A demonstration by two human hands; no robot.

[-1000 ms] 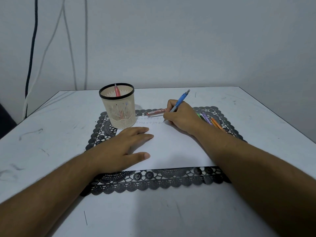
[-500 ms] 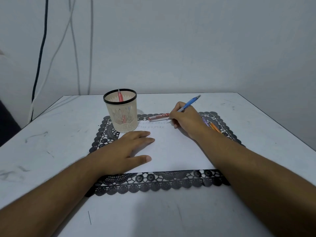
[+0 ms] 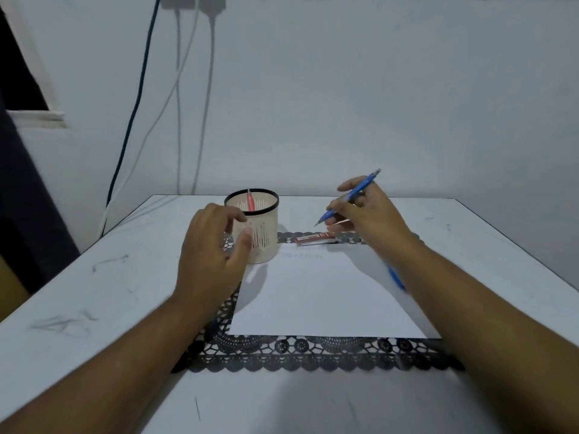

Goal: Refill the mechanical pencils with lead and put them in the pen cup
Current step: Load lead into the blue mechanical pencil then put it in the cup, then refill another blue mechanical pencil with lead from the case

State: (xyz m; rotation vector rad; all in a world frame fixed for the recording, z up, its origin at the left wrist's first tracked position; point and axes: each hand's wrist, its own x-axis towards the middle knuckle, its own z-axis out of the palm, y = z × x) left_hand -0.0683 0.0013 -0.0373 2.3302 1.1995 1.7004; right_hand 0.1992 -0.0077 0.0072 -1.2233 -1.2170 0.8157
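Blue pencil (image 3: pixel 352 195) — in right hand (image 3: pixel 366 214)

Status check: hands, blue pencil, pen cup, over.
Right hand grips blue mechanical pencil, raised. Left hand open beside beige mesh pen cup. Pink pencil already in cup. Path clear.

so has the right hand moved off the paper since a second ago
Yes. The right hand has lifted the blue pencil off the white paper; its tip now hangs above the lead case.
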